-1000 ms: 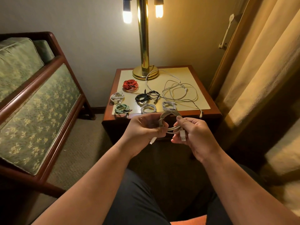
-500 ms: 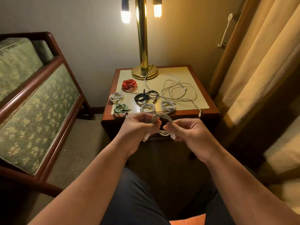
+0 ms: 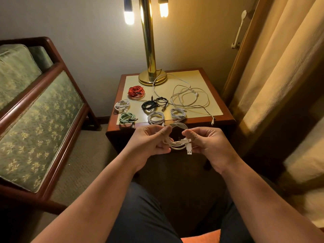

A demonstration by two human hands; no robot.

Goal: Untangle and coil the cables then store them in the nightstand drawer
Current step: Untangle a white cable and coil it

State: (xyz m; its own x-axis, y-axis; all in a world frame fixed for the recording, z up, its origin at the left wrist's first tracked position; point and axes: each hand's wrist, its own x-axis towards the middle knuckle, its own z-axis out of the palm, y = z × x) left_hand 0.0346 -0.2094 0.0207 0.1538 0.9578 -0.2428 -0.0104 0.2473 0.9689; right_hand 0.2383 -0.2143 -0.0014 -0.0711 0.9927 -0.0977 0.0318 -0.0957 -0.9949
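Observation:
Both hands hold a coiled white USB cable (image 3: 178, 143) in front of the nightstand (image 3: 226, 118). My left hand (image 3: 150, 141) pinches the coil's left side. My right hand (image 3: 206, 142) pinches its right side, with the white USB plug hanging below the fingers. On the nightstand top lie a red coil (image 3: 135, 91), a black coil (image 3: 149, 105), a green coil (image 3: 126, 118) and three white coils (image 3: 156, 118). A loose, tangled white cable (image 3: 189, 97) spreads over the right half. The drawer front is hidden behind my hands.
A brass lamp (image 3: 149, 50) stands at the back of the nightstand. A green upholstered wooden sofa (image 3: 35, 120) is on the left, and curtains (image 3: 271, 67) hang on the right. Carpet lies between the sofa and the nightstand.
The USB plug has swung from the left of the coil to its right side, under my right fingers. Both hands stay in front of the nightstand with the coil between them.

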